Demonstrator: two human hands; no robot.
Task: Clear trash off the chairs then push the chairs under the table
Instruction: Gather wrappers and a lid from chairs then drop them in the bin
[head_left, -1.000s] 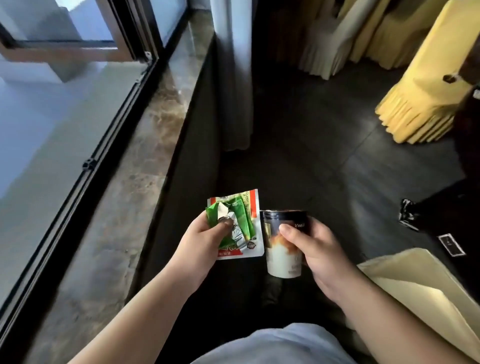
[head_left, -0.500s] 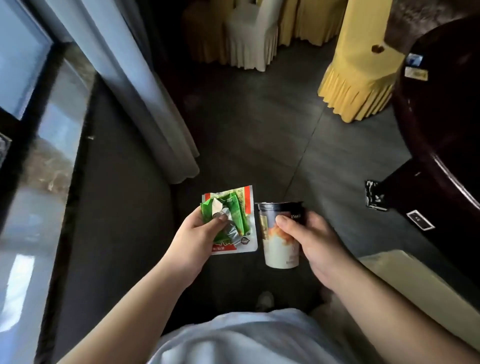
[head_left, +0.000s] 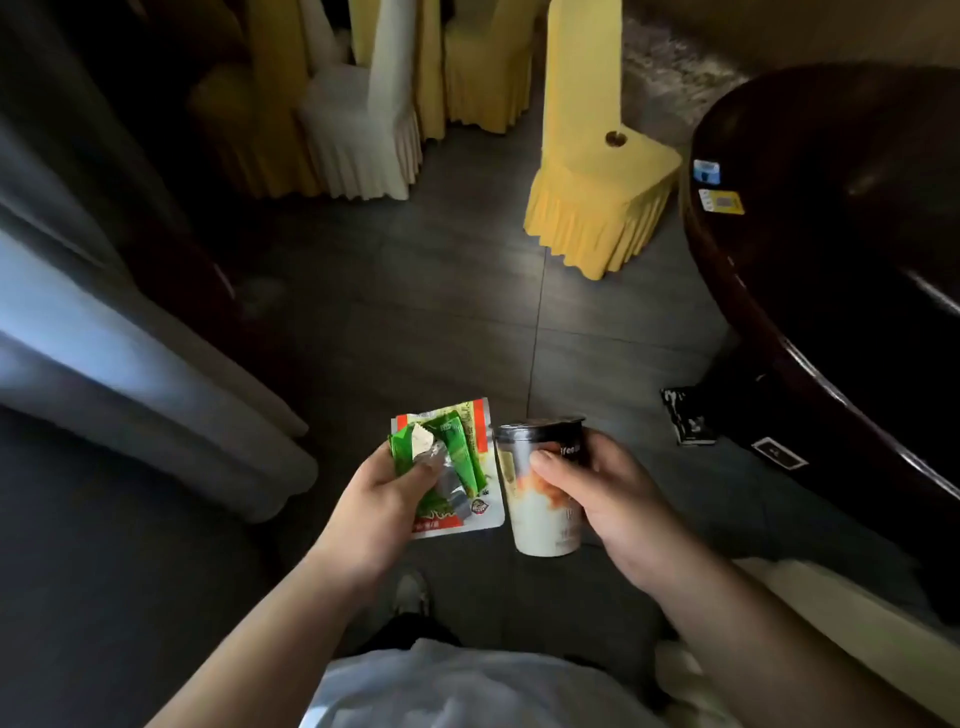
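Yellow-covered chair (head_left: 597, 208) ahead beside dark table (head_left: 831, 234), curtain (head_left: 156, 395) left.

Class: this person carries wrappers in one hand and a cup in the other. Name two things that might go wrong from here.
1. The left hand pinches several loose wrappers together; one may slip to the floor.
2. With the right hand gripping the cup, neither hand is free to clear the small object on the yellow chair.
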